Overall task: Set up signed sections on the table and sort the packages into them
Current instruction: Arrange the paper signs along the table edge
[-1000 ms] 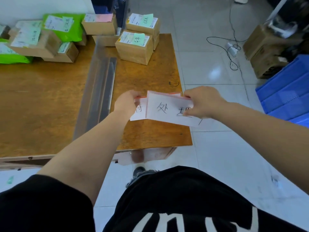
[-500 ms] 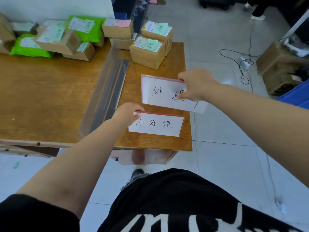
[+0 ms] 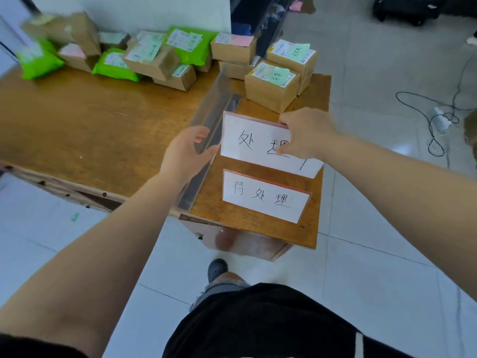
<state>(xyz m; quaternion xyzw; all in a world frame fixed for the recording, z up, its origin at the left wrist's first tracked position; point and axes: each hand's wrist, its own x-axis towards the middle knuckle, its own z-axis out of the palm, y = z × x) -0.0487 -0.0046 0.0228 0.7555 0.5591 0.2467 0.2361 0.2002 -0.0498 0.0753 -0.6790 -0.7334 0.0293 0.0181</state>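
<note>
Head view: pale floor tiles surround a wooden table that fills the frame from 9 o'clock to 1 o'clock. 1 clear divider stands upright on the tabletop, running from 12 o'clock toward 6 o'clock and separating a narrow section on the right. The left hand grips the divider near its near end, with the fingers curled over the top edge. The right hand pinches the upper sign, a white sheet with handwritten characters, at its right side; whether that sheet rests on the tabletop cannot be determined. 1 lower sign, white with a red edge, lies flat on the table at 6 o'clock of the upper sign. Cardboard boxes with labels stand at 12 o'clock in the right section. Green mailer bags and further boxes are piled at 10 o'clock, left of the divider. 1 black cable lies on the floor at 3 o'clock.
</note>
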